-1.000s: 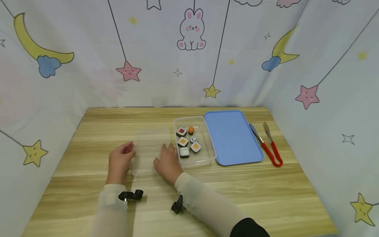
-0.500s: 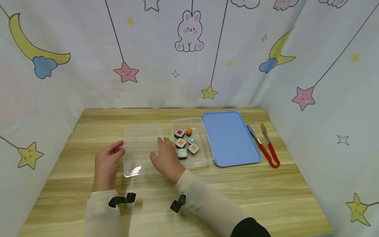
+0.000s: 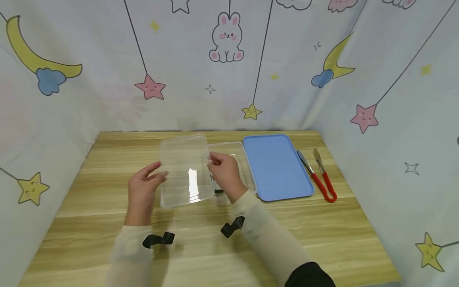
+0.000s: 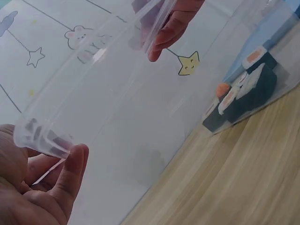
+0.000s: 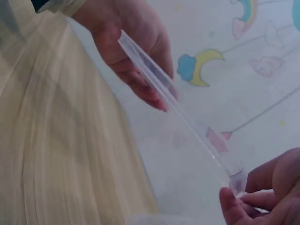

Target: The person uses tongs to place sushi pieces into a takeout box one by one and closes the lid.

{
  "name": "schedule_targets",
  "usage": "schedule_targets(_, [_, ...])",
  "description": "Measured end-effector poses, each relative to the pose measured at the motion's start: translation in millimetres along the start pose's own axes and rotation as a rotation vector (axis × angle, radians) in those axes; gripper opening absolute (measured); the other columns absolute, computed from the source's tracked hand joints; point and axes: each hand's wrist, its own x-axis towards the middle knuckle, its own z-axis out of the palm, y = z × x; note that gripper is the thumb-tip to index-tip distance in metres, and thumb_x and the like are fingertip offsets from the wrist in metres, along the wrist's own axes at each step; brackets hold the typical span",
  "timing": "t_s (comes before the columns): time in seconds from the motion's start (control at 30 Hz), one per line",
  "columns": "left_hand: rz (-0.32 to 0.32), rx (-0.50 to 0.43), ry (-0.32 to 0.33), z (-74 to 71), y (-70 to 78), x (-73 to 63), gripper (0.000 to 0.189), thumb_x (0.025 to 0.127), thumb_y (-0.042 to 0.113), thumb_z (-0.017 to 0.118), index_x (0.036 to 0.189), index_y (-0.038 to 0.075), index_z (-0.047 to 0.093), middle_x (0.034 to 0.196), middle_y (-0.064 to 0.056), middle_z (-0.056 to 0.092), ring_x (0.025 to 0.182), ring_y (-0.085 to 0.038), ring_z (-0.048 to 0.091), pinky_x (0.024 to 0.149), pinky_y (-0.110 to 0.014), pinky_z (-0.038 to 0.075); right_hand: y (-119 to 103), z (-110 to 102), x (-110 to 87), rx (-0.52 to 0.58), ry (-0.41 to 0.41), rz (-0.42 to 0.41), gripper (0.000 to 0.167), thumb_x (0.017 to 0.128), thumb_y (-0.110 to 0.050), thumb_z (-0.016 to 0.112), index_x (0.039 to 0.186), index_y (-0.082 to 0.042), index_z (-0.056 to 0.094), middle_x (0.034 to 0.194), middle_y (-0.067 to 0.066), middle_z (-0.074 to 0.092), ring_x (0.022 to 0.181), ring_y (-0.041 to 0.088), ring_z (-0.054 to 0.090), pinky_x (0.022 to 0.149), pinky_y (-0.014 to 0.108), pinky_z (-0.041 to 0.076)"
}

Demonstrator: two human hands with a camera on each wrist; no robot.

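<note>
Between my two hands, a clear plastic lid (image 3: 184, 171) is held raised and tilted above the table. My right hand (image 3: 228, 175) pinches its right edge with thumb and fingers. At the opposite edge, my left hand (image 3: 142, 193) holds the lid between thumb and fingertips, also seen from close by in the left wrist view. Behind my right hand stands a clear plastic box (image 3: 250, 169). Several sushi pieces (image 4: 257, 88) show through its wall in the left wrist view; in the head view the right hand and lid hide most of them.
A blue tray (image 3: 279, 167) lies directly right of the box. Beyond it are metal tongs with red handles (image 3: 325, 187). The wooden table (image 3: 201, 247) meets a patterned cloth backdrop (image 3: 179, 107) at the back and sides.
The lid lay flat on the table and shifted left; now it is raised and tilted. My right hand has moved right and up and now grips its edge. The head view has shifted slightly.
</note>
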Motion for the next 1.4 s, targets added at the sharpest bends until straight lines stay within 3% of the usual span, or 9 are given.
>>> schedule_targets(0.1, [0.008,-0.011,-0.036,10.6,3.8,-0.8,0.051,0.089,0.006,0.082,0.138,0.008,0.067,0.137,-0.008,0.065,0.092,-0.009,0.072,0.088,-0.018,0.054,6.2,-12.4,4.6,0.061,0.008,0.050,0.040,0.094,-0.002,0.070,0.134,-0.005,0.070,0.122,0.011,0.073,0.105,0.020,0.066,0.080,0.027,0.060])
schedule_targets(0.2, [0.026,-0.006,-0.057,19.2,7.7,-0.5,0.054,0.088,0.007,0.084,0.139,0.007,0.066,0.139,-0.003,0.065,0.091,-0.008,0.073,0.085,-0.018,0.057,9.2,-23.8,6.9,0.117,0.002,0.090,0.041,0.094,-0.001,0.071,0.134,-0.004,0.070,0.121,0.012,0.073,0.105,0.022,0.067,0.085,0.036,0.061])
schedule_targets(0.33, [0.028,0.010,-0.085,29.1,13.4,1.4,0.054,0.089,0.008,0.082,0.141,0.008,0.066,0.139,-0.005,0.064,0.090,-0.007,0.072,0.083,-0.017,0.058,11.2,-37.9,9.6,0.184,0.003,0.150,0.038,0.092,-0.002,0.074,0.130,-0.003,0.072,0.114,0.010,0.073,0.103,0.020,0.068,0.094,0.049,0.058])
schedule_targets(0.43, [0.029,-0.002,-0.125,35.7,17.2,3.9,0.054,0.091,0.004,0.078,0.142,0.006,0.064,0.135,-0.009,0.063,0.091,-0.008,0.072,0.083,-0.019,0.059,13.2,-47.2,12.3,0.241,0.008,0.176,0.034,0.091,-0.001,0.076,0.125,-0.002,0.074,0.108,0.009,0.073,0.096,0.017,0.068,0.095,0.049,0.059])
schedule_targets(0.67, [-0.010,-0.053,-0.244,46.1,21.7,10.1,0.057,0.094,-0.001,0.074,0.147,-0.003,0.054,0.109,-0.006,0.063,0.093,-0.009,0.074,0.085,-0.022,0.060,20.3,-64.3,17.5,0.359,-0.006,0.204,0.029,0.093,-0.003,0.077,0.121,-0.001,0.075,0.104,0.015,0.074,0.088,0.031,0.074,0.065,0.036,0.064])
schedule_targets(0.8, [-0.030,-0.069,-0.285,53.2,22.7,11.7,0.056,0.096,0.000,0.071,0.149,-0.005,0.051,0.102,-0.004,0.065,0.093,-0.010,0.075,0.086,-0.023,0.060,23.3,-73.9,19.8,0.349,-0.006,0.219,0.032,0.094,-0.002,0.075,0.126,0.000,0.072,0.105,0.014,0.073,0.093,0.038,0.073,0.060,0.033,0.063])
schedule_targets(1.07, [-0.016,-0.112,-0.335,66.0,29.5,18.8,0.053,0.098,0.002,0.069,0.147,-0.008,0.051,0.102,-0.003,0.071,0.092,-0.012,0.076,0.087,-0.024,0.060,22.3,-91.4,29.9,0.373,-0.036,0.213,0.037,0.092,0.004,0.073,0.129,0.004,0.070,0.101,0.007,0.073,0.081,0.015,0.072,0.080,0.041,0.064])
schedule_targets(1.2, [0.008,-0.146,-0.379,70.7,34.7,22.6,0.050,0.100,-0.002,0.065,0.146,-0.014,0.048,0.099,0.000,0.074,0.090,-0.011,0.076,0.086,-0.023,0.060,20.5,-100.3,33.5,0.376,-0.077,0.193,0.032,0.095,0.001,0.073,0.126,0.007,0.070,0.099,0.007,0.073,0.084,0.017,0.072,0.075,0.035,0.064])
schedule_targets(1.4, [0.053,-0.166,-0.422,75.1,39.9,24.9,0.043,0.098,-0.006,0.066,0.137,-0.017,0.053,0.096,0.000,0.074,0.089,-0.012,0.075,0.084,-0.023,0.061,14.5,-108.2,34.8,0.391,-0.087,0.084,0.016,0.092,0.004,0.073,0.109,0.005,0.073,0.094,0.008,0.073,0.084,0.020,0.072,0.069,0.029,0.062])
